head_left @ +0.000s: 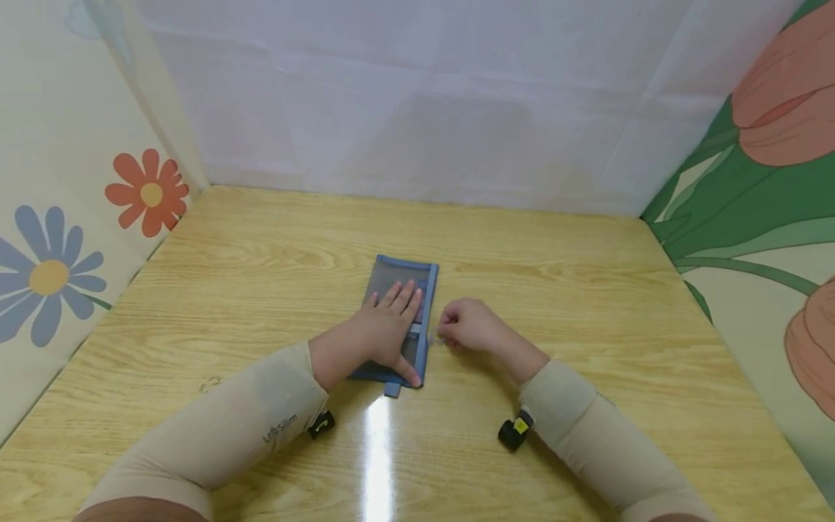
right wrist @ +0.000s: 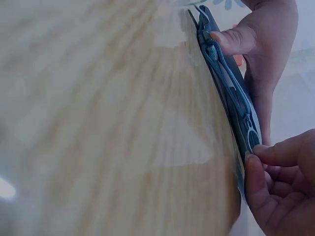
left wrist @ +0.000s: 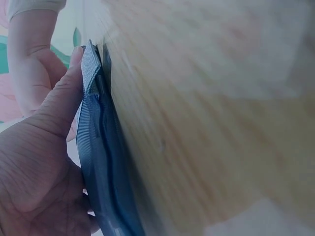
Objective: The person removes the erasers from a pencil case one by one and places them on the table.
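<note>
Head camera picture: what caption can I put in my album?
Left hand spread on a blue mesh pouch, right hand pinching its zipper pull, on a wood-grain table.

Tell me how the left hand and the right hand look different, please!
The left hand is stretched out; the right hand is curled. The left hand lies on the blue pouch, while the right hand pinches a small loop at the pouch's edge. Both hands come out of pale sleeves.

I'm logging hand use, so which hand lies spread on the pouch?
The left hand, spread over the blue pouch; the right hand pinches a small loop at its edge.
</note>
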A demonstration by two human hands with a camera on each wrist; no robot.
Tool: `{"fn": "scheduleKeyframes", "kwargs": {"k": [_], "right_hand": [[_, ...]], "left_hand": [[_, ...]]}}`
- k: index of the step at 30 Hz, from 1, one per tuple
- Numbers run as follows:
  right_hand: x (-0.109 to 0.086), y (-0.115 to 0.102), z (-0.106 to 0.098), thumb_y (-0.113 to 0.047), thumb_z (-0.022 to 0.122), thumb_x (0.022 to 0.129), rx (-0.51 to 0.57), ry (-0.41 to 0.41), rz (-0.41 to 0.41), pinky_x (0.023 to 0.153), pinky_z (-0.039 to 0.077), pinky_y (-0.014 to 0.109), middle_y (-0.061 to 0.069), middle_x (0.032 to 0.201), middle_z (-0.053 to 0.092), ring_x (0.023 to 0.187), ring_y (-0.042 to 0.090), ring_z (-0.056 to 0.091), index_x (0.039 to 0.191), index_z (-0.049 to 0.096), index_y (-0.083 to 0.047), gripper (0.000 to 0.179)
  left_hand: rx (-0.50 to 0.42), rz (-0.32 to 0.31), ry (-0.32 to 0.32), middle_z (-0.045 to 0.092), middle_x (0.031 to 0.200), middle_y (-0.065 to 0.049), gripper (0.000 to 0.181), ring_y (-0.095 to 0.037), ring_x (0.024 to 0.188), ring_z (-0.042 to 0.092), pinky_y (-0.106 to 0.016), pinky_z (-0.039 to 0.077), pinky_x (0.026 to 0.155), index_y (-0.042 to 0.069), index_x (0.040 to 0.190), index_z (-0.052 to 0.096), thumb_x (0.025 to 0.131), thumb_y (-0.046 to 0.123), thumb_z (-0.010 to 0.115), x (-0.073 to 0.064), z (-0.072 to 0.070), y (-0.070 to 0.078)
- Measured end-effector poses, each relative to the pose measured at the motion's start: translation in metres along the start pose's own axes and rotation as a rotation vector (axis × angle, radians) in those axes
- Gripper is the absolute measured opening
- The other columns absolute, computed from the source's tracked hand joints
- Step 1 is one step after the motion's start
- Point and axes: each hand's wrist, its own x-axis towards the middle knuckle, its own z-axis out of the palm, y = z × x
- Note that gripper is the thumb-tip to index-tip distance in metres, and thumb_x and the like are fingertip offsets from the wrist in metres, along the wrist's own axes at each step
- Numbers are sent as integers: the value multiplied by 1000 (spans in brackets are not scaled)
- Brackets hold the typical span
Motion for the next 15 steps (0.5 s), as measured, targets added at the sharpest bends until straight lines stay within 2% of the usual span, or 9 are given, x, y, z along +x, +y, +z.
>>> {"fn": "scheduleKeyframes", "kwargs": {"k": [10, 15], "right_hand": [[8, 1, -5, -16, 60, 87, 19, 2, 53, 55, 49, 26, 2, 68, 63, 62, 15, 59, 75, 63, -9, 14], [14, 1, -6, -15, 60, 87, 9, 19, 52, 56, 49, 26, 2, 67, 63, 62, 14, 59, 73, 62, -9, 15]], "left_hand": [[-2, -2, -6, -14, 151, -14, 144, -33, 137, -8, -57, 11, 107, 7, 145, -8, 43, 88, 51, 1, -1, 1], [-10, 0, -7, -13, 151, -15, 142, -34, 137, -8, -57, 11, 107, 6, 146, -7, 45, 87, 53, -1, -3, 2]]}}
